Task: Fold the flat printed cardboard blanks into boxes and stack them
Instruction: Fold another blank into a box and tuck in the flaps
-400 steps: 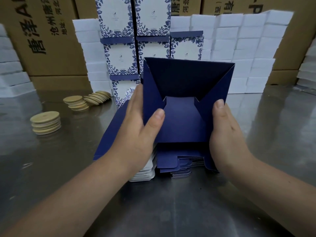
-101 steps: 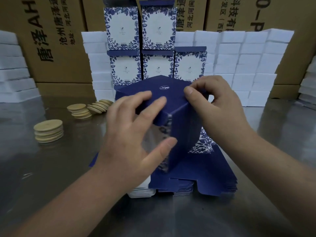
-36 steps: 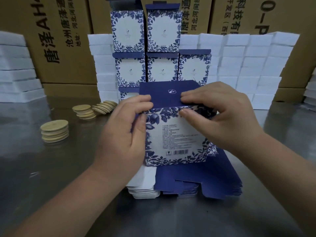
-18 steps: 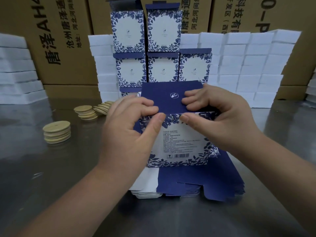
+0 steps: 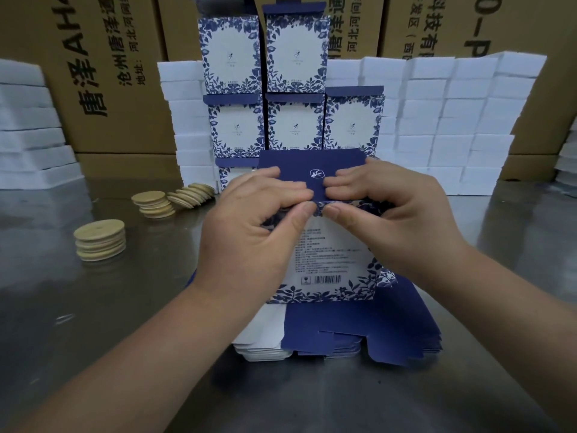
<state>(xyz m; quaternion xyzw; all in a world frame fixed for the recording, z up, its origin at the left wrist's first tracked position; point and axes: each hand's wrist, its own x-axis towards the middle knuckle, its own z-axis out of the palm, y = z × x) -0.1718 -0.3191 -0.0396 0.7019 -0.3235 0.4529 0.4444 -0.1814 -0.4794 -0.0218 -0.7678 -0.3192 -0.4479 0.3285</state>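
Observation:
A folded box (image 5: 331, 264) with blue floral print and a barcode panel stands on the pile of flat blanks (image 5: 359, 332) at the table's centre. Its navy lid flap (image 5: 312, 165) with a small white logo sticks up at the top. My left hand (image 5: 249, 232) and my right hand (image 5: 393, 214) both pinch the flap's lower edge, fingers on the flap and thumbs under it, meeting in the middle. Behind, finished boxes (image 5: 293, 123) are stacked in three rows, the lowest mostly hidden by the box I hold.
Stacks of white foam pads (image 5: 452, 126) flank the finished boxes, more at the far left (image 5: 28, 132). Round wooden lids sit in piles on the steel table (image 5: 100, 240), (image 5: 154, 204). Brown cartons (image 5: 106, 73) wall off the back.
Both hands have slid inward along the lid flap's lower edge until fingertips and thumbs nearly meet at the centre. The box stays upright on the blanks.

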